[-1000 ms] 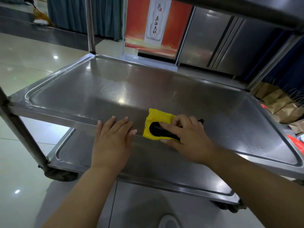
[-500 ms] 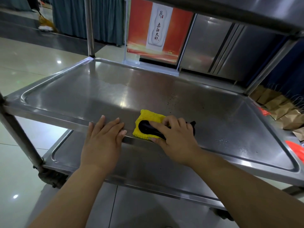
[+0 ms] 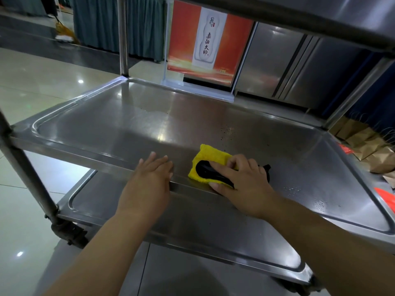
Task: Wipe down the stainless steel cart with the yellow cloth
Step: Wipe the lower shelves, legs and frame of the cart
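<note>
The yellow cloth (image 3: 210,157), with a black handle (image 3: 208,170) on top, lies at the near edge of the stainless steel cart's middle shelf (image 3: 128,127). My right hand (image 3: 243,182) grips the black handle, fingers curled over it, and presses the cloth onto the steel. My left hand (image 3: 149,182) rests flat on the shelf's near rim just left of the cloth, fingers straight. Dark specks (image 3: 227,131) dot the shelf behind the cloth.
A lower shelf (image 3: 213,233) sits beneath, and an upper shelf (image 3: 299,11) overhangs at top right. Cart posts (image 3: 123,39) stand at the corners, with a caster (image 3: 68,232) at lower left. Brown paper bags (image 3: 372,146) lie at the right. An orange poster stand (image 3: 205,39) stands behind.
Both hands and the cloth have shifted slightly left along the shelf's near edge. The grip on the handle is unchanged.
</note>
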